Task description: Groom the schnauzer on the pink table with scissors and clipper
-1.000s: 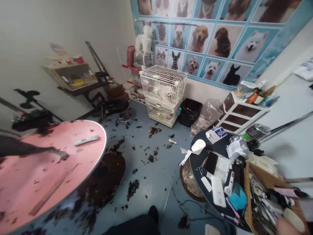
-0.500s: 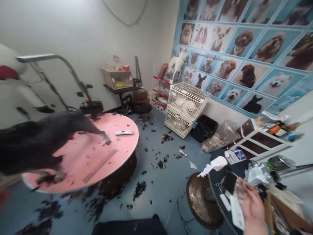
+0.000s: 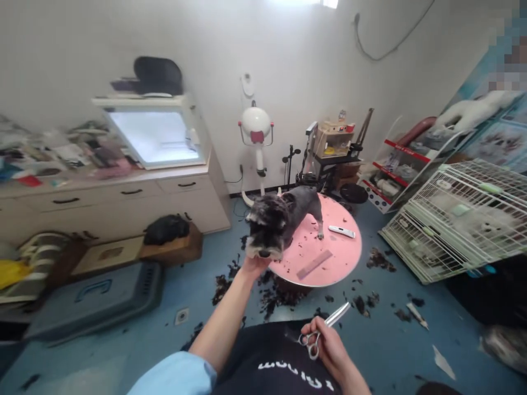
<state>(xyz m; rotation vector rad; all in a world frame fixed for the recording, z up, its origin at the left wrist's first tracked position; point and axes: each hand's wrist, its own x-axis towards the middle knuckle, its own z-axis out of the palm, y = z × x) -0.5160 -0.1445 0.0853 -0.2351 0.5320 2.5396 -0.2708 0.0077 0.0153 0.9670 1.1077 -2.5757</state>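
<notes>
A dark grey schnauzer-like dog [image 3: 269,219] with a paler muzzle stands on a round pink table [image 3: 346,258], its head turned towards me. My left hand [image 3: 256,266] cups the dog's chin from below; its fingers are partly hidden under the muzzle. In front of my dark apron, my right hand [image 3: 325,340] holds silver grooming scissors [image 3: 336,315] by the finger rings, the blades pointing up and to the right. A white hair clipper [image 3: 341,231] lies on the tabletop behind a flat, ruler-like strip [image 3: 315,264]. Cut dark hair is scattered about the table.
Clumps of dark hair [image 3: 284,293] litter the blue floor. White wire cages [image 3: 465,219] holding a white dog stand on the right. A grey pet carrier [image 3: 99,302] sits at lower left, before a cabinet [image 3: 164,200]. A white stand dryer [image 3: 256,120] rises behind the table.
My view has swung left from the side table. My right hand has moved away from that table and now holds scissors. My left hand is now under the dog's chin.
</notes>
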